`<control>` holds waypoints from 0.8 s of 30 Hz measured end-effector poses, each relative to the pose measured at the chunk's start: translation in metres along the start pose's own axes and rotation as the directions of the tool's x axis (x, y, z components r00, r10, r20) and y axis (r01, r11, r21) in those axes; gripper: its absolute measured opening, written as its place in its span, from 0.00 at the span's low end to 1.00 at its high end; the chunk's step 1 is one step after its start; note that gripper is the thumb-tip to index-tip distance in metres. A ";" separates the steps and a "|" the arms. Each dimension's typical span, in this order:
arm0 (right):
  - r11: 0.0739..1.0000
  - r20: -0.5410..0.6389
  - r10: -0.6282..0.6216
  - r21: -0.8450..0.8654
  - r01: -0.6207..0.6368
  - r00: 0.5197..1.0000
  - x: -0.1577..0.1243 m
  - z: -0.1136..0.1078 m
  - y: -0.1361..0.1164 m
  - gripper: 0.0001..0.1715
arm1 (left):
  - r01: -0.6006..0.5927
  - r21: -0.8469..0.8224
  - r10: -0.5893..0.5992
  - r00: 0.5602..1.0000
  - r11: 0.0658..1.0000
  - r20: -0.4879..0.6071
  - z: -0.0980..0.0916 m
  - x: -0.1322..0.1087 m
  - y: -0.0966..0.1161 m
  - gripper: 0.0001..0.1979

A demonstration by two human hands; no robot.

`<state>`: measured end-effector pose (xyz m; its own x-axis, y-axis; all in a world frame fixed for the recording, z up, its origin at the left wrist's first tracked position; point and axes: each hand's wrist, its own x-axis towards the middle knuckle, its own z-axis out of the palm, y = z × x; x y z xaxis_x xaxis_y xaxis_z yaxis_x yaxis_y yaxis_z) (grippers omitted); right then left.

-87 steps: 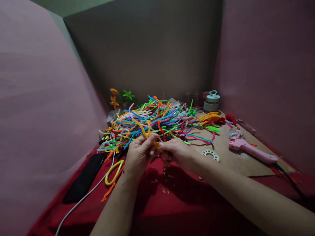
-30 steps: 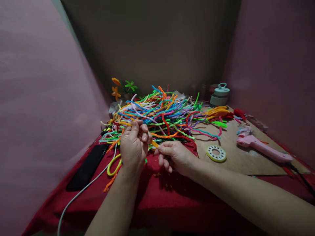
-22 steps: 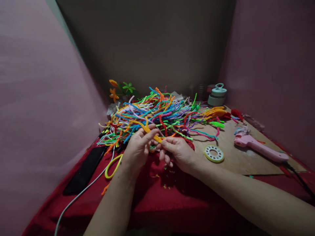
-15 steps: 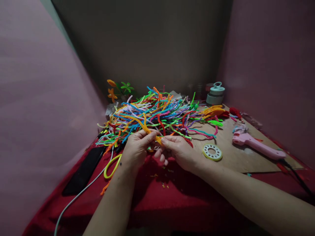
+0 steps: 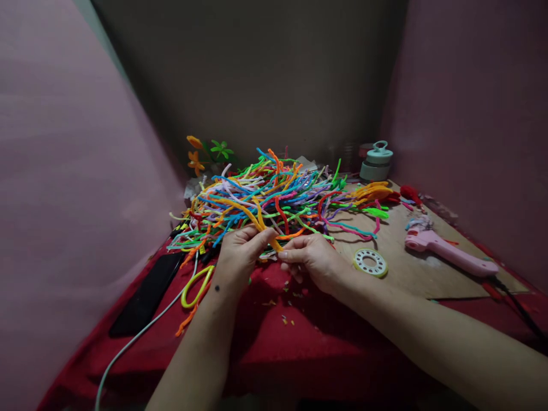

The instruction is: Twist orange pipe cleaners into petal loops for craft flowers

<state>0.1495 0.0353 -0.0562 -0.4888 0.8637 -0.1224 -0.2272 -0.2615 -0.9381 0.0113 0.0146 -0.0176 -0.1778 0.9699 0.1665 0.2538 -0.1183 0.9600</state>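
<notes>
Smartphone (image 5: 145, 294): black, lying flat on the red cloth (image 5: 274, 354), near left.
White cable (image 5: 139, 335): runs along the right side of the smartphone toward the near edge.
Chenille flowers (image 5: 196, 164): orange and green, at the back left, behind the chenille-stem pile (image 5: 295, 201).
Yellow loop (image 5: 185, 298): on the cloth, just beside the left wrist.
Left hand (image 5: 240, 251): thumb and fingers closed, gripping the yellow-orange chenille stems (image 5: 260, 218).
Stem position: raised in front of the pile, between both hands; two free ends point up and away, the lower end slants down to the right.
Right hand (image 5: 314, 260): thumb and forefinger pinch the lower end; the other fingers curl below, partly hidden from where I stand.
Tape spool (image 5: 357, 260): white with a yellow rim, flat on the brown board (image 5: 411, 279).
Lidded container (image 5: 375, 170): pale green, upright, at the back.
Pink corded tool (image 5: 454, 257): rests on the board, far right, black cord trailing nearward.
</notes>
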 end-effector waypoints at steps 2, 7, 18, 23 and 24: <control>1.000 0.002 0.024 -0.020 -0.024 1.000 -0.001 0.000 -0.001 0.07 | 0.002 0.014 -0.002 1.000 1.000 -0.004 -0.001 0.000 0.001 0.14; 0.996 0.096 -0.084 0.032 0.081 0.992 -0.004 0.000 -0.008 0.05 | 0.099 -0.118 -0.086 0.990 0.988 0.111 -0.004 0.004 -0.006 0.13; 0.964 -0.091 -0.137 0.218 0.154 0.986 0.004 -0.002 -0.007 0.12 | 0.161 -0.297 -0.103 0.974 0.941 0.204 -0.001 0.004 -0.006 0.13; 0.907 -0.148 -0.167 0.365 0.211 0.975 0.004 -0.002 -0.013 0.12 | 0.184 -0.093 -0.138 0.921 0.978 0.364 0.001 0.003 -0.009 0.11; 0.898 -0.146 -0.173 0.384 0.217 0.974 0.004 -0.002 -0.013 0.12 | 0.171 -0.054 -0.137 0.912 0.984 0.385 0.003 0.002 -0.009 0.10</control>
<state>0.1523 0.0435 -0.0450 -0.3143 0.9493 -0.0039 -0.6331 -0.2126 -0.7443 0.0115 0.0180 -0.0270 0.1693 0.9833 -0.0669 0.1675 0.0381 0.9851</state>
